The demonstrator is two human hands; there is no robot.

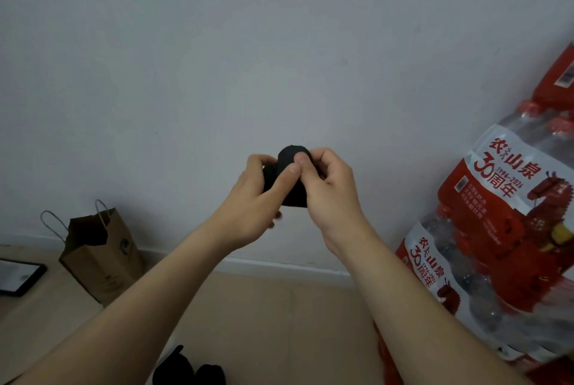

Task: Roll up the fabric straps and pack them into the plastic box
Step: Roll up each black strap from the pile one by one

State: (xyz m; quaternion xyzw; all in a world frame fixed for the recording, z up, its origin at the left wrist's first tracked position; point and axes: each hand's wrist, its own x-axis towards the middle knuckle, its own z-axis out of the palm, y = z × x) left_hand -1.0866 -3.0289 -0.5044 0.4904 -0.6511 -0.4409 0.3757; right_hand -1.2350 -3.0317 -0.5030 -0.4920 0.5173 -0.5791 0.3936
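Note:
A black fabric strap point(287, 162), partly wound into a roll, is held up in front of the white wall at chest height. My left hand point(254, 201) grips its left side, thumb pressed across the front of the roll. My right hand point(326, 189) pinches the roll's right side with thumb and curled fingers. A loose end of the strap hangs down between the two hands. More black fabric point(186, 367) lies on the floor at the bottom edge, below my left forearm. The plastic box is not in view.
A brown paper bag point(102, 257) with twine handles stands by the wall at left. A dark tablet point(17, 276) lies on the wooden floor at the far left. Shrink-wrapped packs of water bottles point(497, 229) with red labels are stacked at right.

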